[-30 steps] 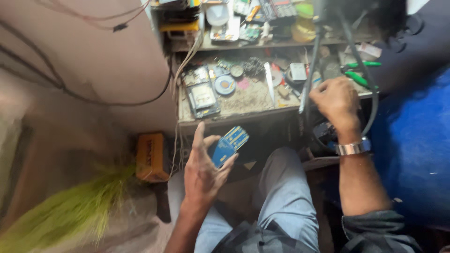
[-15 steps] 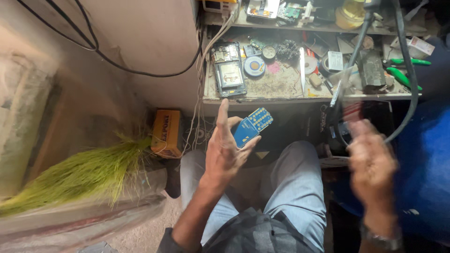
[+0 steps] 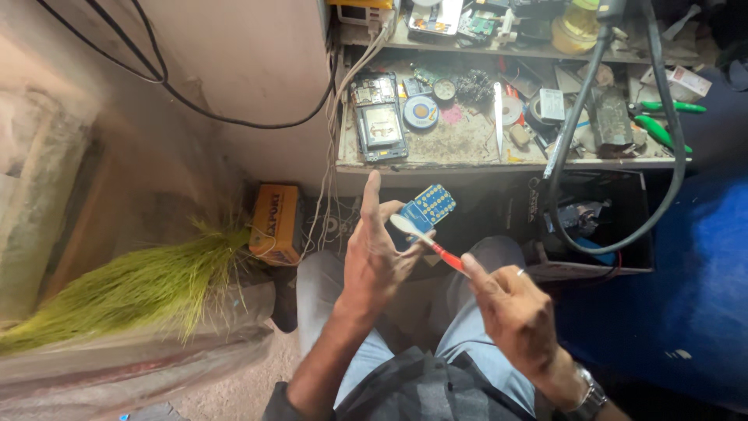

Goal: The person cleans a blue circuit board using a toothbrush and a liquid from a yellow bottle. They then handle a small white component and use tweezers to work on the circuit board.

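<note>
My left hand (image 3: 374,257) is raised over my lap and pinches a small blue circuit board (image 3: 428,206) dotted with pale round contacts, index finger pointing up. My right hand (image 3: 510,312) grips the red handle of a small brush (image 3: 425,238). Its white head touches the lower edge of the blue board. Both hands hover above my grey trousers, just in front of the workbench edge (image 3: 499,165).
The cluttered workbench holds an opened phone (image 3: 380,125), a round solder reel (image 3: 421,111), green-handled pliers (image 3: 662,129) and small parts. A black hose (image 3: 573,132) loops down at right. An orange box (image 3: 276,222) and green grass-like broom (image 3: 140,284) lie left.
My right hand came down from the bench and now holds the brush against the board. My left hand stayed raised with the blue board.
</note>
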